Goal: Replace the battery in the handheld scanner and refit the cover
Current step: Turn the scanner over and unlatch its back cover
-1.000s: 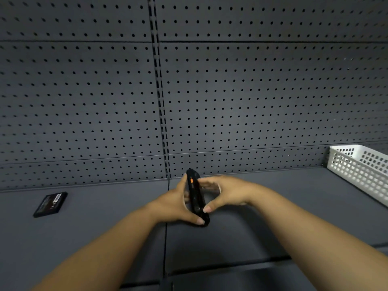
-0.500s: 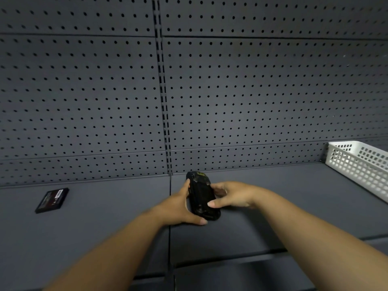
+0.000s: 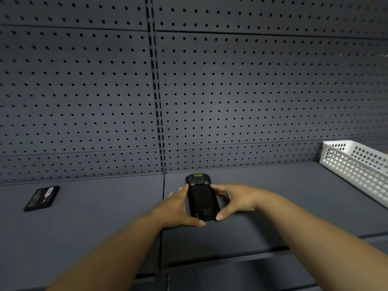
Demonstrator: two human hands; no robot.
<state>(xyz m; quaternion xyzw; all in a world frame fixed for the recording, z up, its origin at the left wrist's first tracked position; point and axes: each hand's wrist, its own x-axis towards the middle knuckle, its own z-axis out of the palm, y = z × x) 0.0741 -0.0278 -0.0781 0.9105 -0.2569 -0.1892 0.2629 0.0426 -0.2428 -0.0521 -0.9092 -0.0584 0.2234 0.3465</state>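
Observation:
The black handheld scanner (image 3: 201, 197) lies back side up in the middle of the grey shelf (image 3: 273, 206), its long axis pointing away from me. My left hand (image 3: 178, 208) grips its left edge, thumb at the near end. My right hand (image 3: 233, 199) holds its right edge, thumb at the near right corner. The back cover looks closed over the body, with a small yellow label at the far end. A flat black battery (image 3: 42, 198) with a red and white label lies alone at the far left of the shelf.
A white perforated plastic basket (image 3: 357, 166) stands at the right end of the shelf. A grey pegboard wall (image 3: 252, 91) rises right behind. A seam between two shelf panels runs under my left hand. The shelf's front edge is near my forearms.
The scanner was standing on its edge between my hands; it has been turned flat with its back up. Both hands have stayed on its sides.

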